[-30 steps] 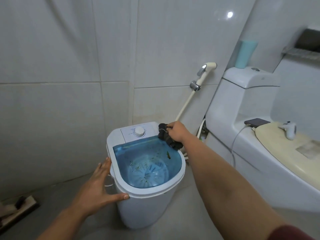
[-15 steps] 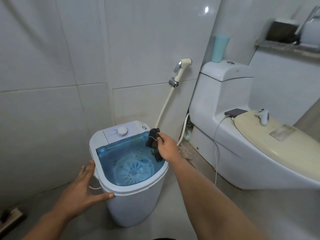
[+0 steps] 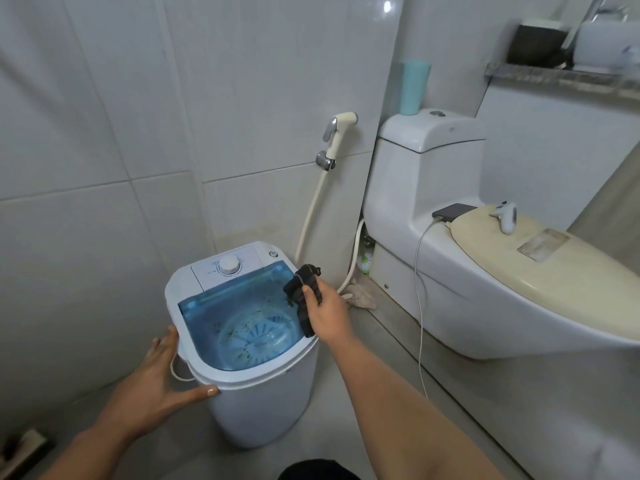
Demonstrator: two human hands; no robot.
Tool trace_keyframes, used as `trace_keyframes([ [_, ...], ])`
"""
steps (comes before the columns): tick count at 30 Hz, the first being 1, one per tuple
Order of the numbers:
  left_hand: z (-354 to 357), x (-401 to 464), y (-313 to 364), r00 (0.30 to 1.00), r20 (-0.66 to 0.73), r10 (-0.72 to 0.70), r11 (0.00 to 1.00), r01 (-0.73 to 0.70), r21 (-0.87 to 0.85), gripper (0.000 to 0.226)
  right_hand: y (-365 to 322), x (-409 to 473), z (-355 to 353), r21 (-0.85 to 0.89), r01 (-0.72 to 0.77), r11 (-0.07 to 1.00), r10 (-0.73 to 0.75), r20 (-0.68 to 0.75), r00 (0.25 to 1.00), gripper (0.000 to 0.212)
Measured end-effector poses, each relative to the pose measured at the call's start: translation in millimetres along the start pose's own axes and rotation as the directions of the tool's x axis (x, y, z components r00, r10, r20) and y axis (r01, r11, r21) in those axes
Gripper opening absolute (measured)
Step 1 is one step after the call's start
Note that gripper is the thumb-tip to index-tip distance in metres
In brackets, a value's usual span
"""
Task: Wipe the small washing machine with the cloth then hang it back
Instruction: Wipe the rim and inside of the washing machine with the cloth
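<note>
Nearest me, at the lower left, my left hand [image 3: 157, 377] lies flat and open against the washer [image 3: 263, 407], palm on its left flank, thumb stretched along the white front rim, fingers up by the left edge; it grips nothing. A thin white cord loop [image 3: 178, 370] hangs from the washer just by that palm.

Washer: white body, standing on the grey floor [image 3: 346, 403]. Tub [image 3: 249, 327] translucent blue, open to view, dark specks scattered over the ribbed disc at the bottom.

My right hand [image 3: 327, 315] is over the right rim, fingers clenched around the cloth [image 3: 303, 292]. Cloth is dark, bunched; one end sticks up above my thumb, the other hangs down along the inner right wall of the tub. Whether it presses on the rim I cannot tell.

Behind the tub: white panel with one round dial [image 3: 229, 265] and a small button [image 3: 273, 253] at the right corner.

Further back on the tiled wall: a bidet sprayer [image 3: 337, 133] in its holder, hose [image 3: 311, 216] running down behind the washer. A pale rag [image 3: 362, 294] lies on the floor at the toilet base.

Right: toilet [image 3: 415, 188], lid down. On it a phone [image 3: 453, 212] with a cable [image 3: 420, 306] trailing to the floor, and a small white device [image 3: 506, 220]. A teal cup [image 3: 415, 87] stands on the tank. Far right, a shelf [image 3: 554, 76]; items on it blurred
</note>
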State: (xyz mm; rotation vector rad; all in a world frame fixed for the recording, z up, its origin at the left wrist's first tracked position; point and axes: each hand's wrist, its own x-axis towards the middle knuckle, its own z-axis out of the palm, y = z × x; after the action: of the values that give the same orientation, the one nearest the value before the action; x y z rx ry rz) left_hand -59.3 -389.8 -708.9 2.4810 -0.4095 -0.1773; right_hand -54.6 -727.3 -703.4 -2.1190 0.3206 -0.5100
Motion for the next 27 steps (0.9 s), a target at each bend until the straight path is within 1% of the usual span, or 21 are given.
trace_keyframes([
  [2, -2, -1, 3, 1.0, 0.01, 0.001, 1.0, -0.001, 0.003, 0.152, 4, -7, 2, -0.006, -0.006, 1.0, 0.006, -0.023, 1.0, 0.034],
  [5, -4, -2, 7, 1.0, 0.028, -0.002, 1.0, 0.002, 0.008, 0.152, 10, -23, 6, -0.054, -0.006, 0.999, 0.003, -0.06, 0.998, 0.051],
  [7, -5, -2, 9, 0.999, 0.038, -0.004, 1.0, 0.004, 0.004, 0.151, 11, -38, 8, -0.067, -0.013, 0.998, 0.007, -0.084, 0.996, 0.056],
  [14, -5, -1, 8, 0.998, 0.057, -0.001, 1.0, 0.001, -0.001, 0.149, 4, -72, 17, -0.052, -0.024, 0.998, 0.017, -0.135, 0.991, 0.055],
  [19, -3, -1, 8, 0.998, 0.058, 0.002, 1.0, -0.003, 0.013, 0.143, 6, -88, 29, -0.075, 0.077, 0.994, -0.089, -0.174, 0.981, 0.057],
  [23, -3, 0, 7, 0.998, 0.054, -0.008, 1.0, 0.007, 0.026, 0.151, 9, -96, 34, -0.103, 0.109, 0.989, -0.125, -0.157, 0.98, 0.058],
  [27, -3, -1, 7, 0.997, 0.062, -0.043, 0.998, 0.04, 0.052, 0.151, 8, -110, 34, -0.117, 0.168, 0.979, -0.18, -0.106, 0.978, 0.058],
])
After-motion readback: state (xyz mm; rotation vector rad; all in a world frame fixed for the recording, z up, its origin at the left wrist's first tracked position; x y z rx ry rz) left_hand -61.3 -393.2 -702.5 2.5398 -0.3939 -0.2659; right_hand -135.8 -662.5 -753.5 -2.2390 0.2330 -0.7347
